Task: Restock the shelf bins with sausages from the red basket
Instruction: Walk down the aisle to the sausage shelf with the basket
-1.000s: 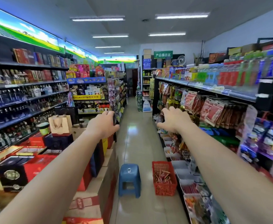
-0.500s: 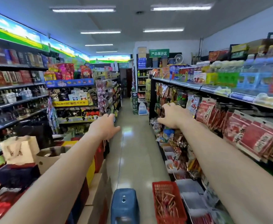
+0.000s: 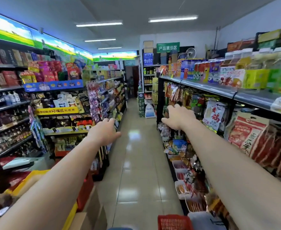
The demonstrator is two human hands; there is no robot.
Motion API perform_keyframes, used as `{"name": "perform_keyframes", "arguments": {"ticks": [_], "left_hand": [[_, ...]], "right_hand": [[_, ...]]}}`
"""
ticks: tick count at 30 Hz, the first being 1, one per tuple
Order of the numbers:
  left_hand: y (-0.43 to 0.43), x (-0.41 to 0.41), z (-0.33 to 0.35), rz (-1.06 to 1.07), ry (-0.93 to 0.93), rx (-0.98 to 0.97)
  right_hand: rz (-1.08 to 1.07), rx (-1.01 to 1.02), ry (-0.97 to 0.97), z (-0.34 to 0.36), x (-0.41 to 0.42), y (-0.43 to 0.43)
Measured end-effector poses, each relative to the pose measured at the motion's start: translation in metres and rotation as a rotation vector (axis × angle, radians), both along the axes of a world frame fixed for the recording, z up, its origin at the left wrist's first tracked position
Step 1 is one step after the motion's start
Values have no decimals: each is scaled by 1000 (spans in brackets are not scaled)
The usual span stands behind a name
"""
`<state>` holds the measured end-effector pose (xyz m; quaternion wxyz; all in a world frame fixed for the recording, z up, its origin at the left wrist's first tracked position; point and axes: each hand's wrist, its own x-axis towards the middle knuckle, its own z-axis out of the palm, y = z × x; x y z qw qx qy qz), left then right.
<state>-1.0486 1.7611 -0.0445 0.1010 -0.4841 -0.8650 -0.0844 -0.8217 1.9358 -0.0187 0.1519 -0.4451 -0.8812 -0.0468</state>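
Fingers (image 3: 109,122) loose and empty on my left hand (image 3: 103,133) and right hand (image 3: 179,117), red basket (image 3: 174,222) bottom centre beside the shelf bins (image 3: 180,166) at lower right, sausages likely light, slick, bendy, so pinch mid-length.

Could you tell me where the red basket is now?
In the head view, the red basket is at the bottom edge, right of centre, on the floor beside the right shelf's white bins.
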Motion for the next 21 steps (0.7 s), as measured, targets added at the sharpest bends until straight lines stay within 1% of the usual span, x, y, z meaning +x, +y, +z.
{"name": "perform_keyframes", "arguments": {"ticks": [5,9,15,21], "left_hand": [[89,-55,-11,-27,-38,-11],[156,-100,-25,-70,-10,-1],[261,-178,-29,-102,-39,-32],[375,-220,-32,-149,-65,-44]], "right_hand": [[-9,6,-35,-11,-59,84],[-21,-1,-52,-21,-108,145],[-60,-22,-64,-17,-182,235],[-110,-13,-108,-31,-210,327]]}}
